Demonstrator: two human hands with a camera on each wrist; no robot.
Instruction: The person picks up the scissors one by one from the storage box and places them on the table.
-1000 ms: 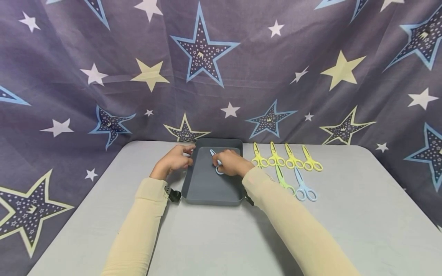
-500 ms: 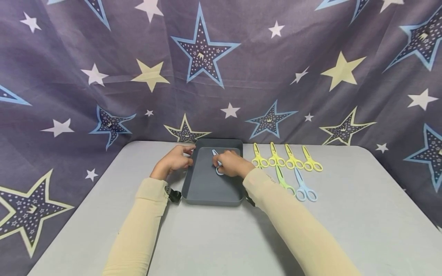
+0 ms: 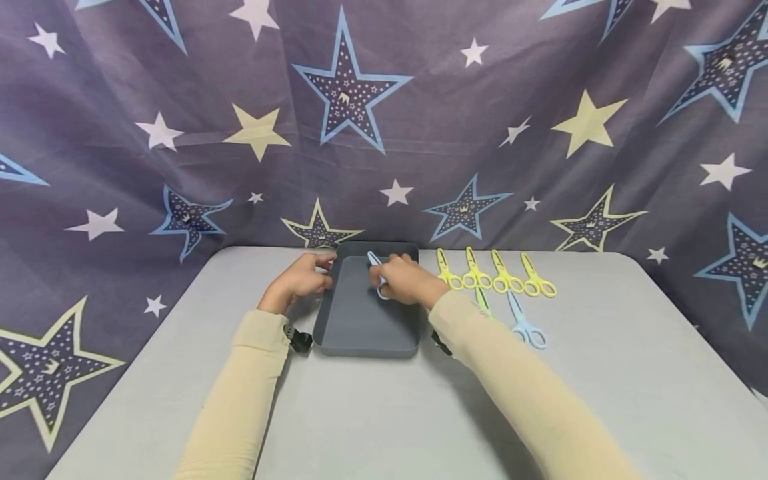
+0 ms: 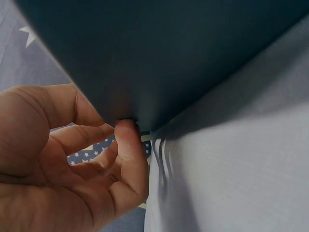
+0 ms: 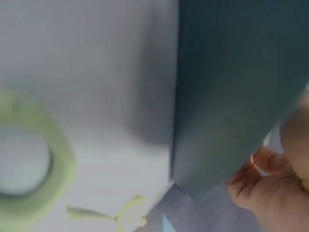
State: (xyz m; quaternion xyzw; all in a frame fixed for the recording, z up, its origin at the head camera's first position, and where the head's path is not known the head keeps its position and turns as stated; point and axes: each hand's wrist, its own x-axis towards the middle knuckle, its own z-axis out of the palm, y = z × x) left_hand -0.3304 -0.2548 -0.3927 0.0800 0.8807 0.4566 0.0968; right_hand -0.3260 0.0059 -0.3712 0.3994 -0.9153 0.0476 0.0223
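In the head view my right hand (image 3: pixel 405 277) pinches light blue scissors (image 3: pixel 373 259) over the far part of a dark grey tray (image 3: pixel 366 347). The fingers hide part of the handles. The right wrist view has the same hand (image 5: pixel 270 186) beyond the tray's side wall (image 5: pixel 231 96), but the blue scissors are out of sight there. My left hand (image 3: pixel 303 277) grips the tray near its far left corner. Up close, the left hand (image 4: pixel 96 154) has curled fingers, with one fingertip pressed to the outer wall (image 4: pixel 159 58).
Several yellow scissors (image 3: pixel 504 277) lie in a row right of the tray. In front of them are green scissors (image 3: pixel 483 301), partly behind the sleeve, and another blue pair (image 3: pixel 528 333). A star-patterned cloth (image 3: pixel 384 167) hangs behind the grey table (image 3: pixel 360 420).
My right hand has shifted slightly up and to the right with the blue scissors, and its sleeve now covers more of the green pair. The left hand keeps its place on the tray.
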